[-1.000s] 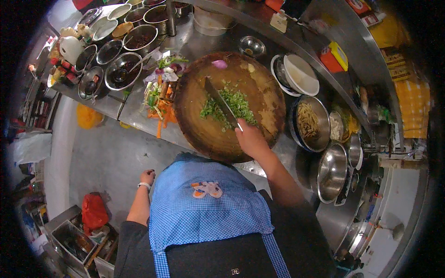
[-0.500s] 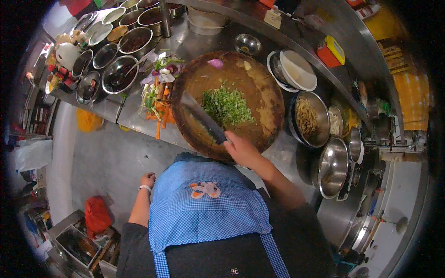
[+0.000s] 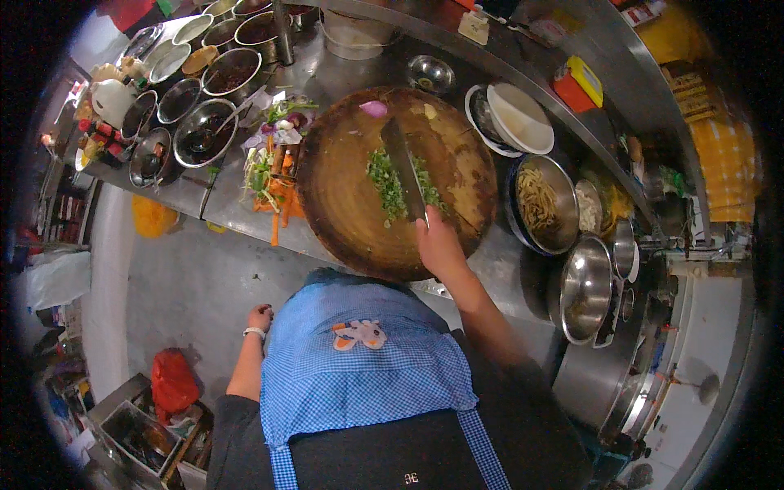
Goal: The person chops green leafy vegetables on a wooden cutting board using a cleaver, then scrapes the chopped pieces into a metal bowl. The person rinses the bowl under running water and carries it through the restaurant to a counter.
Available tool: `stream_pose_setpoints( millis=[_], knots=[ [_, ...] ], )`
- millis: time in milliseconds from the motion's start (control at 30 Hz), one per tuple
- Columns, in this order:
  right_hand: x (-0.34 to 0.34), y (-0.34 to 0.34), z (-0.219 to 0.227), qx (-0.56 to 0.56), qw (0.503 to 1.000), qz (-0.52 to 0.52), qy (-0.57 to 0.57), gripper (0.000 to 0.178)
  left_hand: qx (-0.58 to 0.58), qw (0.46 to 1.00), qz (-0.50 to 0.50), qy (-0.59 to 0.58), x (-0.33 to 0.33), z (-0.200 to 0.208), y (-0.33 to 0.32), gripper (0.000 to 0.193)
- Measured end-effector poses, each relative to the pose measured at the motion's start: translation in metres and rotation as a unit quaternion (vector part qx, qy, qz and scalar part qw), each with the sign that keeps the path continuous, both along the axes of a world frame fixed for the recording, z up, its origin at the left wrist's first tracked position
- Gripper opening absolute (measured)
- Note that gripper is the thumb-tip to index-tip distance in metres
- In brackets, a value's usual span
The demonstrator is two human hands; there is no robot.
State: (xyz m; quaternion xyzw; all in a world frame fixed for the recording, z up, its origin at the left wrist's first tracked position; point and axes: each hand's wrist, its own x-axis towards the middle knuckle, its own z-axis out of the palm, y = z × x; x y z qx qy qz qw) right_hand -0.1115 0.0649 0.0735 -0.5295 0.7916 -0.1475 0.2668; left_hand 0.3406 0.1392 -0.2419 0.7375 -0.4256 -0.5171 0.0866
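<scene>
My right hand (image 3: 442,247) grips the handle of a kitchen knife (image 3: 403,167) with a long, broad, dark blade. Its blade lies across a pile of finely chopped greens (image 3: 386,184), with green bits on both sides of it. Under them is a thick round wooden chopping board (image 3: 339,216). Near the board's far edge rest a purple onion piece (image 3: 374,109) and a small pale piece (image 3: 430,111), perhaps garlic. Down at my left side, away from the counter, hangs my left hand (image 3: 260,317), its fingers loosely curled and no object visible in them.
Vegetable scraps with orange peelings (image 3: 279,192) lie left of the board. Sauce bowls (image 3: 206,135) crowd the far left. To the right stand white bowls (image 3: 523,122), a steel bowl of pale strips (image 3: 539,200) and another steel bowl (image 3: 586,290). A metal shelf (image 3: 531,90) runs along the back.
My right hand has swung the knife from the left of the greens to across them, its tip now pointing away. The greens look split into two parts. My left hand stays down.
</scene>
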Motion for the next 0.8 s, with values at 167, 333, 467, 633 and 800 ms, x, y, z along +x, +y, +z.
stream_pose_setpoints(
  millis=[167, 333, 467, 633, 800],
  knots=[
    [-0.009, 0.000, 0.019, 0.069, 0.993, 0.069, 0.065, 0.040, -0.011, 0.999, -0.028, -0.023, 0.005, -0.003, -0.003, 0.022],
    [-0.010, 0.000, 0.002, 0.060, 0.996, 0.039, 0.056, 0.032, 0.006, 0.999, -0.029, -0.033, -0.005, 0.006, -0.008, 0.022],
    [-0.001, -0.006, 0.020, 0.066, 0.995, 0.040, 0.062, 0.031, 0.015, 1.000, -0.007, -0.012, -0.015, 0.026, -0.018, 0.022],
    [-0.009, -0.013, -0.009, 0.043, 0.994, 0.065, 0.073, 0.031, -0.006, 1.000, -0.024, 0.008, -0.003, 0.002, -0.013, 0.022],
    [-0.002, -0.010, 0.009, 0.039, 0.996, 0.063, 0.053, 0.030, 0.003, 0.999, 0.031, 0.024, 0.006, -0.011, -0.007, 0.023]
  ],
)
